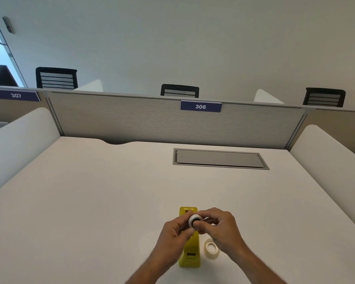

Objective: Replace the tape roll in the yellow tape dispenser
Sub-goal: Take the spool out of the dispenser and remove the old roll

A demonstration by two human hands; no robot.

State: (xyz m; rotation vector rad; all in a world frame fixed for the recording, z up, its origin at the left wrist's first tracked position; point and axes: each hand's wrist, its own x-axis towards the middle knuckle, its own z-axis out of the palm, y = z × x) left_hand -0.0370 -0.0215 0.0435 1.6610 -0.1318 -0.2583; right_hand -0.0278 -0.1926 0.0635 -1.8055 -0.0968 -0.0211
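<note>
Both hands meet over the dispenser: my left hand [177, 228] pinches the small roll [193, 220] by its rim, and my right hand [219, 224] has its fingers curled to the roll's far side, one fingertip at the dark core. Whether that core is a hub being pressed in or pulled out, I cannot tell from this view.

Going by size: the desk [90, 191] is white, walled by a grey partition [131, 117] with a closed cable hatch [219, 158] set into the top. Black chairs [56, 77] show beyond the partition. The yellow dispenser [191, 255] stands lengthwise under my hands, its middle hidden by them. A second roll [212, 248], clear and flat on the desk, lies just beside the dispenser on its right, near my right wrist.

I judge the main risk to be the roll slipping: it is held by fingertips only, above the dispenser, and a skewed push on the core could pop it loose and send it rolling off. My right forearm could also nudge the clear roll.

Readable writing: blue plates on the partition say "306" [200, 106] and "307" [16, 95]. No brand is legible on the dispenser or either roll.
</note>
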